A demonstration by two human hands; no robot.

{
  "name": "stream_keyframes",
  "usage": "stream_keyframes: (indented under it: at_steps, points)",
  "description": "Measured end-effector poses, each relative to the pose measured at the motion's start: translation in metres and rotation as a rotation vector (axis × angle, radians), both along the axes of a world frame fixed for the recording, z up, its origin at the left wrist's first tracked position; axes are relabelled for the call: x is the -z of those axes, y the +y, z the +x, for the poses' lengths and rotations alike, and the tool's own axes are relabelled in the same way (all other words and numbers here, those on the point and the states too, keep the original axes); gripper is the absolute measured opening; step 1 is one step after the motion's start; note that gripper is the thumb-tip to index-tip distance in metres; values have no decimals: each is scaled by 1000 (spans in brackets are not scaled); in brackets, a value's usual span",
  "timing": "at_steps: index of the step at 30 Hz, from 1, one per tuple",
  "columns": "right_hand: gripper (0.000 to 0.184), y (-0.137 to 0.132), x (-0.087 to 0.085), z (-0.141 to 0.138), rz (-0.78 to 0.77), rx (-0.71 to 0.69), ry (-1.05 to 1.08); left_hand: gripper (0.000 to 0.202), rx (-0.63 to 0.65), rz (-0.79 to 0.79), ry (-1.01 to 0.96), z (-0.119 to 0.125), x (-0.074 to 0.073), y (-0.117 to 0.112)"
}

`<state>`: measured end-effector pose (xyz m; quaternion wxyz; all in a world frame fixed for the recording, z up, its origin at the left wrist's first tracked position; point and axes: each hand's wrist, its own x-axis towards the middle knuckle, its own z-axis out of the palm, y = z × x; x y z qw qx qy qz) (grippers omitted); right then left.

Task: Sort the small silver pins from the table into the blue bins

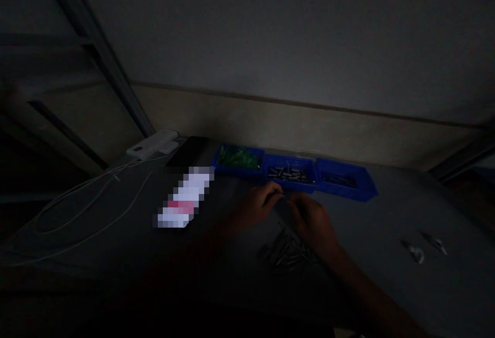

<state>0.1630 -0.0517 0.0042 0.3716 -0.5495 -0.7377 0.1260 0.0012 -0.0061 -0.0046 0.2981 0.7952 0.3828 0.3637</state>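
Note:
In the dim head view, my left hand (pixel 262 203) and my right hand (pixel 312 220) nearly meet in front of the blue bins. Both have their fingers pinched together around something small and thin, too dark to name. Below them on the table lies a loose pile of slim metallic pieces (pixel 288 253). Just beyond my fingers is the middle blue bin (pixel 292 161), holding short silvery cylinders (pixel 288 173). Green pieces (pixel 237 157) fill the left blue bin (pixel 238 173). A few dark thin parts lie in the right blue bin (pixel 361 186).
On the left sit a lit, blurred-out screen (pixel 187 198), a dark flat object (pixel 188 152) and a white power strip (pixel 152 144) with trailing cables (pixel 85 186). Two small light-coloured items (pixel 415 253) lie at the right. A wall (pixel 290 118) closes the back.

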Motion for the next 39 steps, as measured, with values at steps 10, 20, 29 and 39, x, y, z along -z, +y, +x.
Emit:
stream_keyframes:
  at_steps: [10,20,29,39]
  points:
    - [12,1,-5,11,-10,-92,-6,17,56,-28,29,-1,0,-1]
    - [14,10,6,22,-17,-62,-38,16,81,-76,-19,1,3,5]
    - [12,13,6,19,13,-23,-84,13,66,-48,-53,2,7,10]
    - [12,15,6,19,246,1,-159,11,60,106,-35,9,9,13]
